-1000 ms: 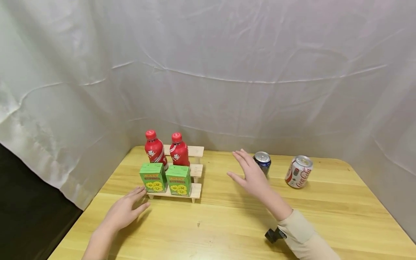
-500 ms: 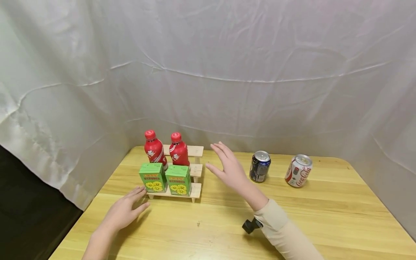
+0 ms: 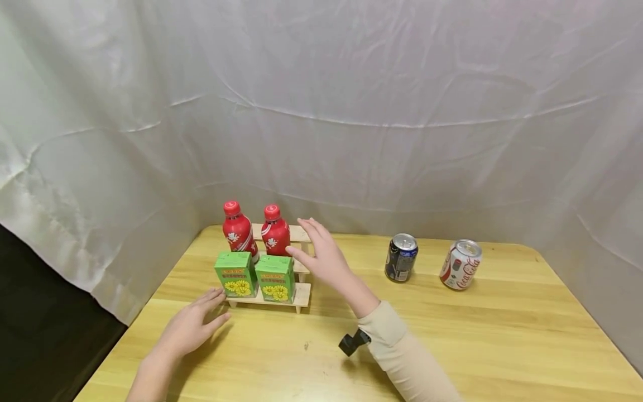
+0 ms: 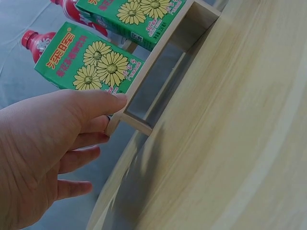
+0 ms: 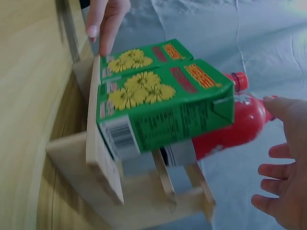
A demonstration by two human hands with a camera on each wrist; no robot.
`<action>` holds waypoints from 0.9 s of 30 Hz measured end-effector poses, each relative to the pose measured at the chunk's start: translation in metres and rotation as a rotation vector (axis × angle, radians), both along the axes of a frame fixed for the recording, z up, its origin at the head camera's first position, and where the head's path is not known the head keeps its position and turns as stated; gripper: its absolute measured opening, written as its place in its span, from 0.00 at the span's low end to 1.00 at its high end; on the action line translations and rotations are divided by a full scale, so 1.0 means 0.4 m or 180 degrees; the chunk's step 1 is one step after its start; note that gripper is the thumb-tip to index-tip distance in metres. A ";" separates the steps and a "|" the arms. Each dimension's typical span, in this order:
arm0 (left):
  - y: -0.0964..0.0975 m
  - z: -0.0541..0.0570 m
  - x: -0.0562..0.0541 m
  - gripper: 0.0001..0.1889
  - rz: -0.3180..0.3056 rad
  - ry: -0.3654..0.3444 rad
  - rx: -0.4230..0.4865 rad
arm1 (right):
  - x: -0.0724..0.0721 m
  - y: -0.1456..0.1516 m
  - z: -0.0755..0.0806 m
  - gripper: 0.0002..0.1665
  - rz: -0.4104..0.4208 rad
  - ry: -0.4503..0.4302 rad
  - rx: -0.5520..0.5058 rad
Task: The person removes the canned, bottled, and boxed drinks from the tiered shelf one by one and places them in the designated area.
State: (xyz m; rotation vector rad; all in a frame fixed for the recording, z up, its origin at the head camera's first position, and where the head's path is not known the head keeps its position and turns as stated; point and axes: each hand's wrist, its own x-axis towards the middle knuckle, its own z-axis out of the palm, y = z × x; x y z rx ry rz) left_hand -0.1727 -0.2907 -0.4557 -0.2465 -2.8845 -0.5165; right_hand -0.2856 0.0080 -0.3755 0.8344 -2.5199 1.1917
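Observation:
A small three-step wooden rack (image 3: 303, 292) stands at the back left in the head view. Two green drink cartons (image 3: 275, 280) with yellow flowers sit on its lowest step. Behind them, two red bottles (image 3: 238, 232) stand upright on the middle step. My left hand (image 3: 187, 329) lies at the rack's front left corner with its fingers extended. In the left wrist view its thumb (image 4: 103, 102) meets that corner. My right hand (image 3: 326, 259), fingers spread and holding nothing, is beside the right red bottle (image 5: 230, 134), thumb near its upper part.
Right of the rack, a dark blue can (image 3: 401, 258) stands on the wooden table (image 3: 482, 340). Farther right is a white Coca-Cola can (image 3: 460, 265). A pale cloth (image 3: 382, 111) hangs along the back and sides. A black device (image 3: 354, 341) is strapped at the right wrist.
My right hand has moved left, from in front of the dark blue can to the rack's right side beside the right bottle. The left hand has stayed at the rack's corner.

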 end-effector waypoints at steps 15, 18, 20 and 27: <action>-0.010 -0.007 0.001 0.29 0.0015 0.0071 0.0070 | -0.023 -0.108 -0.005 0.44 -0.0104 -0.0207 0.0024; -0.011 -0.011 0.003 0.29 0.0022 0.0103 0.0053 | -0.022 -0.114 -0.005 0.44 -0.0158 -0.0157 0.0054; -0.010 -0.014 0.004 0.29 0.0011 0.0114 0.0037 | -0.023 -0.117 -0.007 0.44 -0.0198 -0.0111 0.0096; 0.000 -0.009 0.005 0.28 0.0026 0.0119 0.0087 | -0.030 -0.117 -0.007 0.42 -0.0352 0.0142 0.0275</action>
